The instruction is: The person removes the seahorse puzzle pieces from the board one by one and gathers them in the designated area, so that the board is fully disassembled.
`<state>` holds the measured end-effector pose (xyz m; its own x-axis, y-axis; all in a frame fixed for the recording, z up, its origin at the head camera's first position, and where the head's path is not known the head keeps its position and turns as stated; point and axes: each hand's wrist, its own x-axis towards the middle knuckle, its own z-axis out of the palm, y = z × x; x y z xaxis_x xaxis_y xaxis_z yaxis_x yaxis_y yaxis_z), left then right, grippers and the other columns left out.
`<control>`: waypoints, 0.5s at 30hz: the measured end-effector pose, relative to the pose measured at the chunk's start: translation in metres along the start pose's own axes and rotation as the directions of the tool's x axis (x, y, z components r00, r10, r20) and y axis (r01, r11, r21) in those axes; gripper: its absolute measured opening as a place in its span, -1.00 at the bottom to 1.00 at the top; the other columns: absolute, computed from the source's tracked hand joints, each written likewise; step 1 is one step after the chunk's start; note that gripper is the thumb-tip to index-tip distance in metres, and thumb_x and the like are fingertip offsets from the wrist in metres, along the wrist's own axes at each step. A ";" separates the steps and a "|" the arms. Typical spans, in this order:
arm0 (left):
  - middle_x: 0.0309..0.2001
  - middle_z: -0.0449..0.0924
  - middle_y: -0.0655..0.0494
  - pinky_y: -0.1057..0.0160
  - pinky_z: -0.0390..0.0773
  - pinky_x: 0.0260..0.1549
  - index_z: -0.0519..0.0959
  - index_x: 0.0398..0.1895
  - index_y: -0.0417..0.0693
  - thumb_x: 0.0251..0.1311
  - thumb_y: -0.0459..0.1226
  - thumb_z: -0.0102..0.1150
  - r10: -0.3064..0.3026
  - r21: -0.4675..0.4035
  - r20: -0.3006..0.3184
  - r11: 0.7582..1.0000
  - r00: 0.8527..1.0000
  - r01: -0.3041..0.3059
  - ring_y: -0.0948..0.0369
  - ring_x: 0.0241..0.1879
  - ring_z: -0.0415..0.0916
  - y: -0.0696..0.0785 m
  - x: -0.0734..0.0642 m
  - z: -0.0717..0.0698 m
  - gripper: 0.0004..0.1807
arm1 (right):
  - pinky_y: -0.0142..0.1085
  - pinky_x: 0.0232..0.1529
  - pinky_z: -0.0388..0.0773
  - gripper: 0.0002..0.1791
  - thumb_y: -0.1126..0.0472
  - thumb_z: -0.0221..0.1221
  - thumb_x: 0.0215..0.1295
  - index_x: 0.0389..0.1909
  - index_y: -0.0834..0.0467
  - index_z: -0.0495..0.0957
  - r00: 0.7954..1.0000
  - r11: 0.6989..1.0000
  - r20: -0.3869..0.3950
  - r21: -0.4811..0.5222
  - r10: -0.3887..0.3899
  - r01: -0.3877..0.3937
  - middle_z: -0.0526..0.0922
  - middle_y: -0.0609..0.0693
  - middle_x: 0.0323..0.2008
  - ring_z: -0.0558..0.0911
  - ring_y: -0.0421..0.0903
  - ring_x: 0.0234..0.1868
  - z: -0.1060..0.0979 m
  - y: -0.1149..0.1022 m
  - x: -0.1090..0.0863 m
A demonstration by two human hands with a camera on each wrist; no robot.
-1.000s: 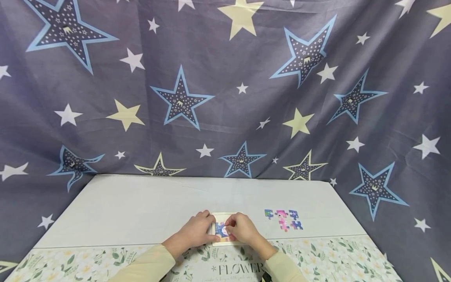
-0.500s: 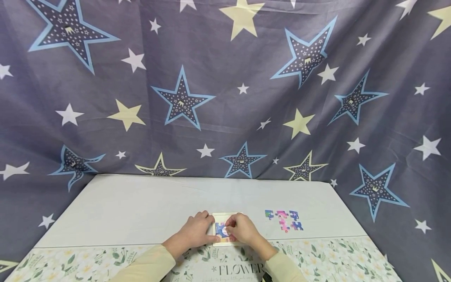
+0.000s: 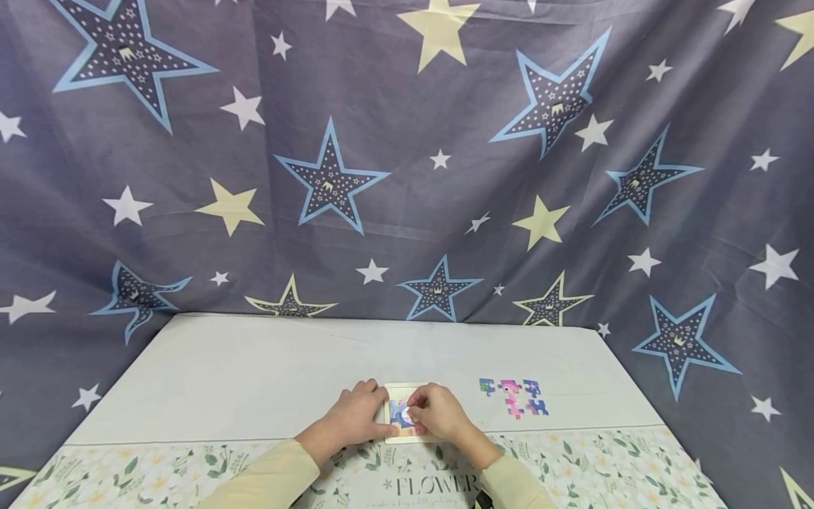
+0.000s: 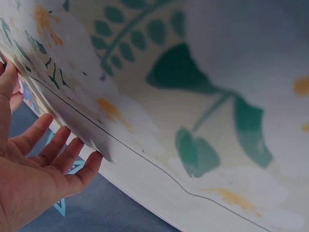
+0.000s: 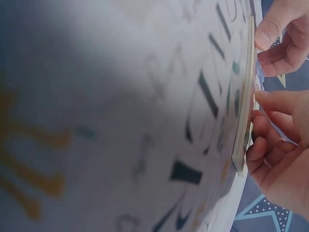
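A small shallow puzzle tray (image 3: 397, 389) with a pale rim lies in front of me, partly filled with blue, pink and yellow jigsaw pieces (image 3: 396, 417). My left hand (image 3: 353, 415) holds the tray at its left side, thumb at the near left corner and fingers along the edge. In the left wrist view the other fingers (image 4: 58, 150) spread beside the tray. Thumb and index finger of my right hand (image 3: 440, 413) pinch a whitish puzzle piece (image 3: 408, 417) low over the tray's middle. The right hand hides the tray's right part.
To the right, several loose puzzle pieces (image 3: 514, 406), pink, blue and green, lie on the white table surface (image 3: 267, 375). A flowered cloth (image 3: 585, 459) with printed lettering covers the near part. A star-patterned curtain (image 3: 381, 247) hangs behind the table.
Both hands stay almost where they were at the tray. The pieces beside my right fingertips look slightly shifted. The loose pieces at the right have not moved.
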<state>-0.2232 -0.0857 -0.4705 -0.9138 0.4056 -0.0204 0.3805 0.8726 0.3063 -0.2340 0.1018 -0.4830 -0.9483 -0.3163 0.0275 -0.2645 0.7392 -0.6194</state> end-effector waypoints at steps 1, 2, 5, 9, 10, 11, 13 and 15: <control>-0.20 0.44 0.10 -0.08 0.47 -0.09 0.53 -0.06 -0.03 -0.11 0.25 0.27 -0.003 -0.001 0.002 1.000 1.000 0.003 0.15 -0.17 0.39 0.000 0.000 0.000 -0.32 | -0.46 -0.40 0.38 -0.96 0.26 0.26 0.12 -0.41 0.07 0.59 1.000 1.000 0.000 0.001 0.000 0.000 0.49 -0.13 -0.44 0.43 -0.27 -0.43 0.000 0.000 0.000; -0.20 0.44 0.11 -0.09 0.47 -0.08 0.53 -0.07 -0.03 -0.12 0.25 0.27 -0.006 -0.002 0.004 1.000 1.000 0.006 0.15 -0.16 0.39 0.000 0.001 0.001 -0.33 | -0.46 -0.40 0.39 -0.96 0.26 0.26 0.12 -0.41 0.08 0.59 1.000 1.000 -0.001 0.003 -0.003 0.003 0.49 -0.13 -0.44 0.43 -0.28 -0.44 0.000 0.001 0.000; -0.21 0.45 0.12 -0.09 0.47 -0.07 0.53 -0.09 -0.02 -0.13 0.25 0.28 -0.012 -0.008 0.008 1.000 1.000 0.012 0.16 -0.17 0.39 0.000 0.002 0.001 -0.34 | -0.46 -0.39 0.40 -0.96 0.25 0.25 0.13 -0.40 0.08 0.59 1.000 1.000 0.001 0.013 -0.002 0.002 0.51 -0.13 -0.43 0.45 -0.28 -0.43 -0.001 0.001 0.000; -0.22 0.44 0.12 -0.09 0.47 -0.08 0.53 -0.11 -0.02 -0.13 0.23 0.30 -0.009 -0.013 0.006 1.000 1.000 0.009 0.17 -0.19 0.38 0.001 0.001 0.000 -0.36 | -0.44 -0.37 0.41 -0.96 0.25 0.25 0.14 -0.39 0.07 0.58 1.000 0.999 0.009 0.032 0.011 -0.011 0.53 -0.14 -0.42 0.46 -0.28 -0.42 -0.002 -0.001 0.000; -0.23 0.44 0.12 -0.09 0.47 -0.09 0.53 -0.11 -0.02 -0.12 0.23 0.30 -0.007 -0.013 0.005 1.000 1.000 0.007 0.17 -0.20 0.38 0.001 0.000 -0.001 -0.36 | -0.43 -0.37 0.41 -0.96 0.25 0.24 0.14 -0.38 0.07 0.58 1.000 0.999 0.012 0.036 0.013 -0.013 0.54 -0.14 -0.42 0.46 -0.28 -0.42 -0.003 -0.001 -0.001; -0.23 0.44 0.12 -0.09 0.47 -0.09 0.53 -0.11 -0.03 -0.12 0.23 0.30 -0.004 -0.011 0.002 1.000 1.000 0.004 0.17 -0.20 0.38 0.001 0.000 -0.001 -0.37 | -0.43 -0.37 0.41 -0.96 0.25 0.24 0.14 -0.38 0.07 0.58 1.000 0.999 0.011 0.038 0.014 -0.015 0.54 -0.14 -0.42 0.46 -0.28 -0.42 -0.003 -0.001 -0.001; -0.23 0.44 0.12 -0.08 0.47 -0.11 0.53 -0.11 -0.03 -0.12 0.22 0.30 0.003 -0.008 -0.002 1.000 1.000 -0.003 0.16 -0.20 0.38 0.001 0.000 -0.001 -0.37 | -0.43 -0.38 0.41 -0.96 0.26 0.24 0.14 -0.38 0.08 0.59 1.000 0.999 0.003 0.041 0.007 -0.008 0.55 -0.13 -0.43 0.46 -0.28 -0.42 -0.004 -0.001 -0.001; -0.23 0.44 0.11 -0.07 0.47 -0.11 0.53 -0.09 -0.05 -0.11 0.22 0.29 0.008 -0.003 -0.004 1.000 1.000 -0.008 0.16 -0.19 0.38 0.001 -0.001 -0.001 -0.35 | -0.44 -0.39 0.41 -0.96 0.27 0.24 0.13 -0.38 0.10 0.59 1.000 0.999 -0.008 0.041 -0.002 0.002 0.55 -0.12 -0.44 0.46 -0.28 -0.43 -0.005 0.000 -0.001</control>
<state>-0.2222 -0.0851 -0.4687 -0.9115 0.4111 -0.0146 0.3869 0.8686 0.3097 -0.2342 0.1053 -0.4794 -0.9492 -0.3129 0.0348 -0.2591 0.7135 -0.6510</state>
